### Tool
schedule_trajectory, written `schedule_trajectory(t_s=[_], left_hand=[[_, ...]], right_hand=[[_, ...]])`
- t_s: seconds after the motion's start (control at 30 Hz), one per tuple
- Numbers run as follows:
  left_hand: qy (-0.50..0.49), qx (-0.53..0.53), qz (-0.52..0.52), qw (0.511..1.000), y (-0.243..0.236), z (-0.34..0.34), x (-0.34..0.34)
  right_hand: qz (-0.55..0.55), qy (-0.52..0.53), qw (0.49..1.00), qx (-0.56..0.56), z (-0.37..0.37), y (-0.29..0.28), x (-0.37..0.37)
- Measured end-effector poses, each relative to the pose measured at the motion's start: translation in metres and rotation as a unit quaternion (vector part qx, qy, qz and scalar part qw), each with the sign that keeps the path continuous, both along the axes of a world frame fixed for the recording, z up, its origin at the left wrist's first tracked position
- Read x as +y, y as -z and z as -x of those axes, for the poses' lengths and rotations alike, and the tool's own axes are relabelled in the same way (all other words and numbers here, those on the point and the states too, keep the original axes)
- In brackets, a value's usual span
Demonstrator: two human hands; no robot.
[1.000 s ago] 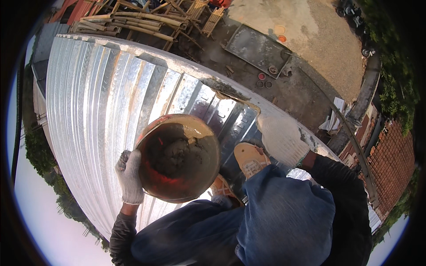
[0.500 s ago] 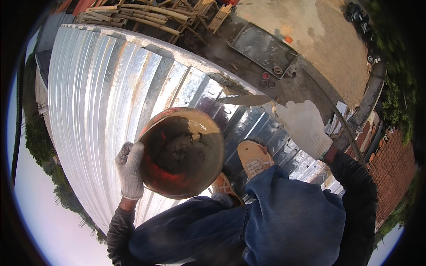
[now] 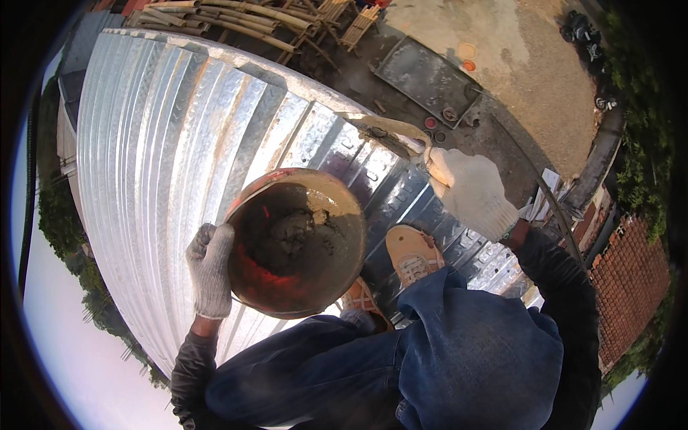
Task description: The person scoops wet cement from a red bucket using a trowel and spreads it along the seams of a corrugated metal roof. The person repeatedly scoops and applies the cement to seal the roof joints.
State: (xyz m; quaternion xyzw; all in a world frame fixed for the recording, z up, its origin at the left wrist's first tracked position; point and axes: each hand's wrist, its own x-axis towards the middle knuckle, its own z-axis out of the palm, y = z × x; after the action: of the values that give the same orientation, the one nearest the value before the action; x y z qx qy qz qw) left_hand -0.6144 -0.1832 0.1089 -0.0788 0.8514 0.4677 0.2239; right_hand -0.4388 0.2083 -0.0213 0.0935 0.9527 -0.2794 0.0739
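My left hand [image 3: 210, 269], in a pale knit glove, grips the rim of a round bucket [image 3: 344, 287] at its left side. Grey wet mortar [image 3: 294, 236] lies inside the bucket, which tilts so its mouth faces me. My right hand [image 3: 474, 192], also gloved, is closed around the wooden handle of a trowel [image 3: 394, 127]. The trowel's blade points left, over the mortar-topped edge of the wall [image 3: 315, 84] beyond the metal sheets. Its tip is close to that edge; whether it touches cannot be made out.
I crouch on ribbed metal decking [image 3: 165, 143], my shoes [image 3: 414, 254] behind the bucket. Far below lie bamboo poles [image 3: 244, 21], a mixing tray [image 3: 426, 75], small buckets [image 3: 430, 123] and a sand-coloured yard [image 3: 545, 107]. A tiled roof [image 3: 631, 287] stands at the right.
My right hand has moved left and slightly away from me, carrying the trowel to the wall edge and turning its blade. The bucket and my left hand stay nearly in place.
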Motion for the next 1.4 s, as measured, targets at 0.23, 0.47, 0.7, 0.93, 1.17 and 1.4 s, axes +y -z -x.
schedule_trajectory(t_s=[0.23,0.47,0.7,0.93,1.17,1.4], left_hand=[[0.001,-0.002,-0.026,1.000,0.005,0.004,-0.010],[-0.013,-0.015,-0.036,0.999,0.003,0.004,-0.005],[-0.010,-0.011,-0.026,1.000,0.002,0.004,-0.001],[0.004,-0.007,-0.027,1.000,0.004,0.006,-0.004],[-0.002,-0.013,-0.025,1.000,0.005,0.007,-0.006],[0.002,-0.026,-0.025,0.999,0.004,0.011,-0.002]], right_hand=[[0.053,0.075,0.992,-0.085,-0.039,0.001,0.009],[0.127,0.092,0.984,-0.087,-0.070,-0.008,-0.009],[0.123,0.048,0.988,-0.078,-0.046,0.003,-0.006],[0.105,-0.010,0.991,-0.079,-0.017,0.004,0.010],[0.127,-0.009,0.980,-0.152,-0.026,-0.007,0.029],[0.161,0.009,0.971,-0.179,-0.038,-0.011,0.044]])
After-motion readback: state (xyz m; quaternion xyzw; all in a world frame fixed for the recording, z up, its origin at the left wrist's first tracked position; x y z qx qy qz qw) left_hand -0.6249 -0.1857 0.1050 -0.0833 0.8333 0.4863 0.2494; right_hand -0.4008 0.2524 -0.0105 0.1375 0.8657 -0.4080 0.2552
